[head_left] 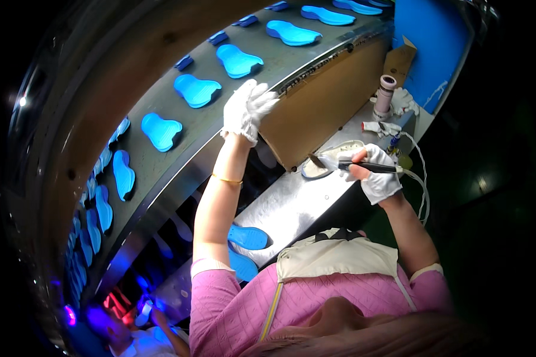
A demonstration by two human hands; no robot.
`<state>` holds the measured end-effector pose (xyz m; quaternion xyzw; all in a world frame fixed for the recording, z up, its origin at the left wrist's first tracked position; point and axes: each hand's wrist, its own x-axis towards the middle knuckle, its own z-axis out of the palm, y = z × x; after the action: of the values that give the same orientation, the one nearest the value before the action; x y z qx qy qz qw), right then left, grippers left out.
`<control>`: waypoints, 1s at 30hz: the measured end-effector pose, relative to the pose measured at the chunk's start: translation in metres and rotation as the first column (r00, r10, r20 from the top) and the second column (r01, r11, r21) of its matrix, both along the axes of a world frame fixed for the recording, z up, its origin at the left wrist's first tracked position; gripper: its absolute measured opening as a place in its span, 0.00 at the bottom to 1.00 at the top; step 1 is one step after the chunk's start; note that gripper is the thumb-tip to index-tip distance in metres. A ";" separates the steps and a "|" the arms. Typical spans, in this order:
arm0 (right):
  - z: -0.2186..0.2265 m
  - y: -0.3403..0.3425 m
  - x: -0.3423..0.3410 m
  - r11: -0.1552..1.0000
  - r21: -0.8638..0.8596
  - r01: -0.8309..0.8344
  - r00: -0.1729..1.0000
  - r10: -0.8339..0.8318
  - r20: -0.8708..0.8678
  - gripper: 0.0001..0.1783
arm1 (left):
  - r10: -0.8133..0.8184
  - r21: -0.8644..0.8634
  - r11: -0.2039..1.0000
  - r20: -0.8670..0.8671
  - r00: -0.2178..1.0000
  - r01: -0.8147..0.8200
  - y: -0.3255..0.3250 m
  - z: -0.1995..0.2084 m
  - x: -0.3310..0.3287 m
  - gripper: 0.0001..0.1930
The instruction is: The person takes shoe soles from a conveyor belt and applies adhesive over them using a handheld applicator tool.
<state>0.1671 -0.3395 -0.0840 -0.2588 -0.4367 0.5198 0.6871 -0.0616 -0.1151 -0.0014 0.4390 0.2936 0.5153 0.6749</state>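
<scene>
My left hand (pixel 249 110), in a white glove, reaches out over the near edge of the conveyor belt (pixel 211 125). Its fingers are stretched out and nothing shows in them. Close by on the belt lie blue shoe soles, among them one sole (pixel 196 91) to the left and another sole (pixel 238 61) farther off. My right hand (pixel 376 174), gloved with bare fingertips showing, is closed around a black-handled brush (pixel 363 167) with a pale tube at its rear end. The brush tip is over a pale oval piece with a dark rim (pixel 317 171) on the bench.
Two blue soles (pixel 248 237) lie on the white bench (pixel 292 205) near my body. A cardboard sheet (pixel 321 98) stands between belt and bench. A pink bottle (pixel 385 95) and a loose glove (pixel 381 128) are at the right. Another person (pixel 143 333) sits at lower left.
</scene>
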 end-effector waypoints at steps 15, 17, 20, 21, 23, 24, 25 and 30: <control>-0.027 0.022 -0.023 0.994 -0.113 0.007 0.988 0.011 0.157 0.11 | 0.935 0.957 0.231 -0.268 0.232 0.173 -0.073 0.034 -0.097 0.08; -0.031 0.026 -0.020 0.996 -0.062 0.064 0.986 -0.054 0.155 0.11 | 0.903 0.947 0.242 -0.140 0.407 -0.212 -0.106 0.050 -0.101 0.08; -0.033 0.030 -0.023 0.993 -0.054 0.107 0.990 -0.101 0.098 0.10 | 0.608 0.721 0.374 0.285 0.741 -0.584 -0.140 0.080 -0.113 0.13; -0.032 0.031 -0.025 0.995 -0.052 0.082 0.996 -0.079 0.050 0.10 | 0.452 0.847 0.344 0.230 0.862 -0.405 -0.143 0.093 -0.120 0.12; -0.029 0.031 -0.031 0.998 -0.035 0.047 0.998 -0.045 0.044 0.10 | -0.050 0.964 0.267 0.003 0.999 0.011 -0.142 0.097 -0.124 0.14; -0.028 0.032 -0.034 0.998 -0.061 0.028 0.998 -0.025 0.052 0.10 | -0.117 0.807 0.588 0.021 0.993 0.052 -0.151 0.088 -0.127 0.17; -0.026 0.032 -0.036 0.998 -0.068 -0.008 0.999 0.011 0.052 0.10 | -0.130 0.802 0.597 0.075 0.989 0.018 -0.144 0.065 -0.113 0.19; -0.019 0.031 -0.045 0.974 -0.066 -0.219 0.976 0.217 -0.025 0.10 | 0.070 -0.237 0.971 0.360 0.930 0.018 -0.175 -0.050 -0.070 0.41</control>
<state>0.1221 -0.3080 -0.1030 -0.2279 -0.4383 0.6090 0.6206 -0.1314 -0.2898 -0.0509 0.2483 0.2279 0.5583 0.7581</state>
